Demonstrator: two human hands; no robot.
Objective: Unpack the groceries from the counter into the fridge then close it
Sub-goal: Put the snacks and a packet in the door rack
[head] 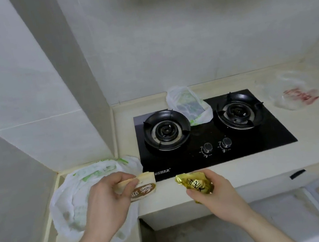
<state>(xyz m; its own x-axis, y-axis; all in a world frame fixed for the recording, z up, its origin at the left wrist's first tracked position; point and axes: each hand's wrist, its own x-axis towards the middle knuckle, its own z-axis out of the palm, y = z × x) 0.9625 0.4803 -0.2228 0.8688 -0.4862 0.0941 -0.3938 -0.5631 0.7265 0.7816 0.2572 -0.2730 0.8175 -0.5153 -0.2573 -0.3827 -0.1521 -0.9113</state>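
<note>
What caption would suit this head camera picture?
Left hand holds a beige packet, right hand a gold packet, before the stove.

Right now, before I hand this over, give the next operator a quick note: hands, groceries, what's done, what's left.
Left hand: grip on a beige packet above the open white bag at the counter's left end.
Right hand: grip on a gold foil packet at the counter edge.
On the gas hob: a bag of greens. On the counter to its right: a clear bag with red contents.
Fridge not in view. Nothing visibly stored yet; carry both packets over, then the bags, then close it.
</note>
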